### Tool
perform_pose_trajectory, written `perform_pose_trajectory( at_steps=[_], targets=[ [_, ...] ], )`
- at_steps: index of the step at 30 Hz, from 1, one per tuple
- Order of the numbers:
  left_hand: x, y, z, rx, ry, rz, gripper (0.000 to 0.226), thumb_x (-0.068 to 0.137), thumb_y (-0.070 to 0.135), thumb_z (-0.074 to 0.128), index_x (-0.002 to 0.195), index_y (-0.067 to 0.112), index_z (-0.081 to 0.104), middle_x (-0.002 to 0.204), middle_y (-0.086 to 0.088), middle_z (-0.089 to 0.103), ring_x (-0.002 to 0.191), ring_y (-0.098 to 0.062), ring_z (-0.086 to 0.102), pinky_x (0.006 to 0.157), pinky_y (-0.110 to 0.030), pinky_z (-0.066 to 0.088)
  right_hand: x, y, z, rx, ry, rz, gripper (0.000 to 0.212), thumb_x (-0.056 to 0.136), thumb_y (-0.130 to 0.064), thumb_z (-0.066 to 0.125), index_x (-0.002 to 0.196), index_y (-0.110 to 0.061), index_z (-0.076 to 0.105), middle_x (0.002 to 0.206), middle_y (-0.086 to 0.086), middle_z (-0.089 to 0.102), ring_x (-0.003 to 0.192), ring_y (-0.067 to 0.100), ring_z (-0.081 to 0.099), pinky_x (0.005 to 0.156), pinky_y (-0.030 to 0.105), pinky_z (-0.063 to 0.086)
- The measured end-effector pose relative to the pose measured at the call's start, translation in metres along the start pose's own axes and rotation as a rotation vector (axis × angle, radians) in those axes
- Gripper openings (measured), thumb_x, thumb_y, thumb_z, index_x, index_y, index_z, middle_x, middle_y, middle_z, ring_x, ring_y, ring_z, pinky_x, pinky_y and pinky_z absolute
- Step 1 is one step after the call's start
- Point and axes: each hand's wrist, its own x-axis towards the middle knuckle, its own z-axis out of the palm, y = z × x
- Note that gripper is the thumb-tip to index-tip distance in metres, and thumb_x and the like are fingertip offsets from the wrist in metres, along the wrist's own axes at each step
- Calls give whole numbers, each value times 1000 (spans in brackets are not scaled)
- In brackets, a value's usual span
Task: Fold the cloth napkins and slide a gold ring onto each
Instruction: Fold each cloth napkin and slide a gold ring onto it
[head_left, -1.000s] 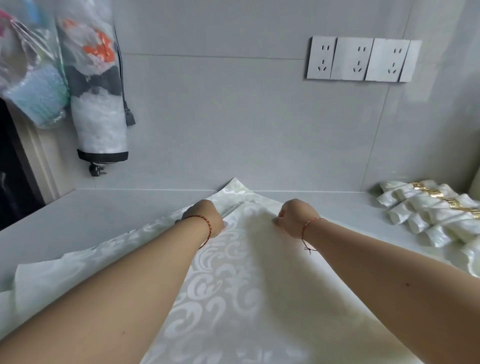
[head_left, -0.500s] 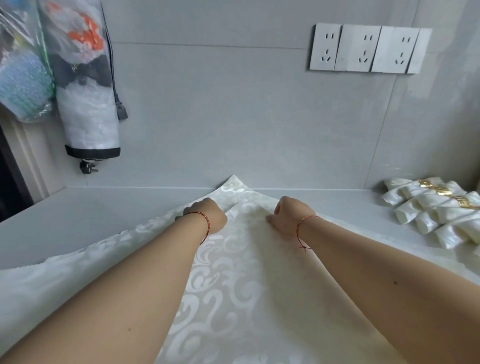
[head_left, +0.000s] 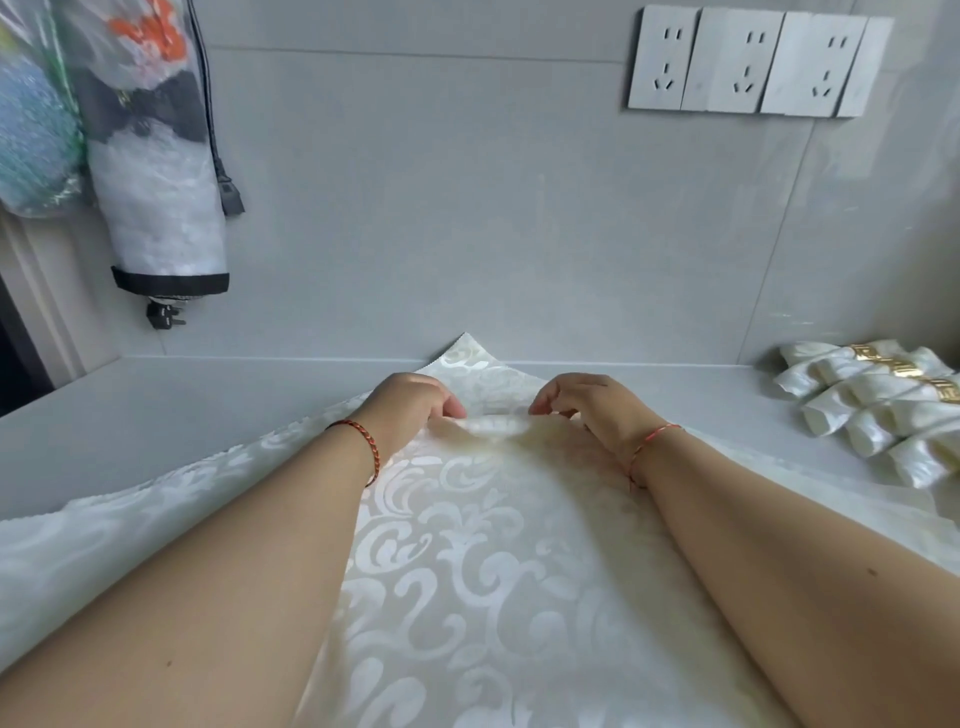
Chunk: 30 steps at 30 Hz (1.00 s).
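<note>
Both hands (head_left: 410, 405) (head_left: 592, 408) pinch napkin (head_left: 467, 545) far fold; counter (head_left: 156, 410) left open

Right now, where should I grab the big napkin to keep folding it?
Grab the napkin at its folded far edge, from the near side, where the left hand and right hand pinch it. That raised ridge gives fingers something to catch; the rest lies flat.
</note>
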Motion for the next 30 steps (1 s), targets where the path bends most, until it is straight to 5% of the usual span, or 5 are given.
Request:
perform_pose_trajectory(
  at_steps=[4,11,16,24,30],
  targets=[
    [-1,-8,1,-47,-50,67,18,76,25,70,73,8,71,61,8,56,54,-9,44,54,-18,34,3,4,4,-222,-5,-49,15,84,-33,67,77,-20,66,71,-12,60,62,5,53,58,19,41],
    [4,-19,8,231,-68,182,29,71,33,83,92,30,63,98,9,60,95,-7,58,85,-25,49,9,9,9,-547,-83,-108,19,80,-40,72,72,-32,57,75,-15,56,68,6,53,59,21,39],
    [2,-15,6,337,-77,222,24,77,36,77,71,20,61,63,9,47,56,-9,42,53,-22,33,9,6,9,-580,-57,-135,24,81,-38,70,65,-32,54,71,-15,55,63,3,50,53,19,34],
    [-3,-10,0,345,-97,282,17,74,29,81,73,26,65,72,11,60,65,-6,53,58,-17,38,10,4,12,-632,-59,-201,18,78,-34,72,69,-29,58,71,-13,57,65,3,50,55,21,36],
    [-11,-2,2,379,-39,369,22,70,12,80,60,24,63,59,13,60,46,3,49,42,-7,32,7,1,15,-682,15,-330,22,72,-14,67,65,-29,54,72,-9,60,69,15,55,60,27,44]
  ],
)
